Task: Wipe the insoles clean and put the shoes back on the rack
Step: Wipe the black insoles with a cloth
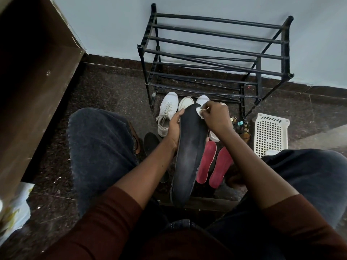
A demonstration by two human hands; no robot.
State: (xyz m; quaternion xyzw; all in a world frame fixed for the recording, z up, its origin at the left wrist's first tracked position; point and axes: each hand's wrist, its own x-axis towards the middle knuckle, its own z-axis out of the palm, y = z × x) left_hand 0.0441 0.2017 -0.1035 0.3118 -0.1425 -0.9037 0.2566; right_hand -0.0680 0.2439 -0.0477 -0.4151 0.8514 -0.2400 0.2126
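Against wall: rack (216,53), white shoes (168,113) on floor before it, not yet returned. Nearer: black insole (189,147), gripped along its edge by left hand (174,128) for counter-pressure. At far end: right hand (216,117) pinching white wipe (199,112) onto it.

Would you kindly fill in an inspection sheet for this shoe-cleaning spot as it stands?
Surface: dark speckled floor, shoes and insoles lying on it.
Job's things: black insole held up; white wipe at its toe end; two red insoles and white shoes on the floor before the rack.
Clutter: white basket, small unclear items beside it.
Grippers: left hand grips the insole's edge; right hand pinches the wipe.
Cables: nothing seen.
Surroundings: pale blue wall, brown cabinet at left.
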